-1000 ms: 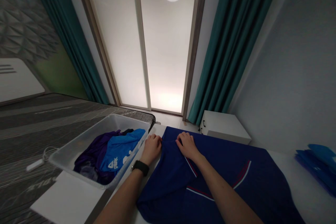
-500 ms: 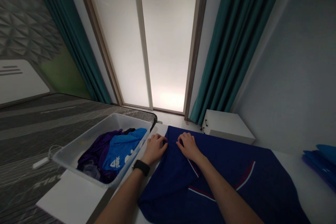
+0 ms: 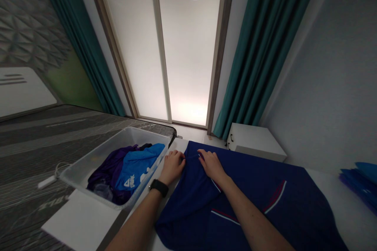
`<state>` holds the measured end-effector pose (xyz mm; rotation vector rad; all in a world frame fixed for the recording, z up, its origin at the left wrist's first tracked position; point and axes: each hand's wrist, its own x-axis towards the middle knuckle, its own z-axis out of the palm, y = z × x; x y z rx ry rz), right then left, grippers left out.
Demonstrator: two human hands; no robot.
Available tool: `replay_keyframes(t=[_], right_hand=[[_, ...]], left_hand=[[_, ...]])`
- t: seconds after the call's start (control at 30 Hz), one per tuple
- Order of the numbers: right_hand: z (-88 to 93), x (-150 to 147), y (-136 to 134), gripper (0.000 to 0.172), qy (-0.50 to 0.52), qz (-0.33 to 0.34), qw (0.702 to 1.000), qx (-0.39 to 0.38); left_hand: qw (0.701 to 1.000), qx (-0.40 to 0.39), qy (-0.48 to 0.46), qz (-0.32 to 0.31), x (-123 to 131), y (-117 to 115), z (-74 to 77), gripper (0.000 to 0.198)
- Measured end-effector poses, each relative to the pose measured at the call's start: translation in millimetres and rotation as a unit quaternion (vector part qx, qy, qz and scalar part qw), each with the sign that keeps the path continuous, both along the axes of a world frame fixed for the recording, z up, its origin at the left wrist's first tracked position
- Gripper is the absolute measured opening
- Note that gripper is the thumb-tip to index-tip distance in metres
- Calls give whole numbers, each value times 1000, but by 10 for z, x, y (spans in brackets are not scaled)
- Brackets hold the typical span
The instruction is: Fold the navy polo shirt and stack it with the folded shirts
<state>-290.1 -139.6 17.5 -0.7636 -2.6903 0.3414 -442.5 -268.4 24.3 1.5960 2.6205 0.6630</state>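
Note:
A navy blue shirt [image 3: 259, 172] with red and white trim lies spread over a white table, its left side folded in. My left hand [image 3: 173, 166], with a black watch on the wrist, is at the shirt's far left edge. Its fingers are curled with the thumb against them, closed on the cloth there. My right hand [image 3: 210, 163] lies on the shirt a little to the right. Its thumb and fingers pinch a trimmed piece of the shirt, and a bit of white edge shows at the fingertips.
Left of the table, a clear plastic bin [image 3: 88, 160] holds purple and bright blue clothes [image 3: 135, 168]. Folded blue garments [image 3: 361, 184] lie at the far right. A white cabinet [image 3: 253, 139] stands beyond the table. A white power strip [image 3: 47, 181] rests on the dark striped bed.
My left hand has shifted slightly left and its fingers have drawn in. My right hand has moved slightly left with the trimmed cloth. The shirt otherwise lies as before.

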Motion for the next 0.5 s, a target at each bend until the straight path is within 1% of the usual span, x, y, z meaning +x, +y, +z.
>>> replay_keyframes(t=[0.2, 0.37, 0.5], right_hand=[[30, 7, 0, 37, -31, -16, 999, -3], [68, 17, -31, 37, -56, -9, 998, 6], [95, 28, -43, 37, -66, -9, 998, 17]], left_hand=[[1000, 4, -13, 10, -10, 7, -6, 19], [1000, 8, -4, 5, -8, 5, 2, 20], [1000, 6, -3, 4, 18, -15, 35, 17]])
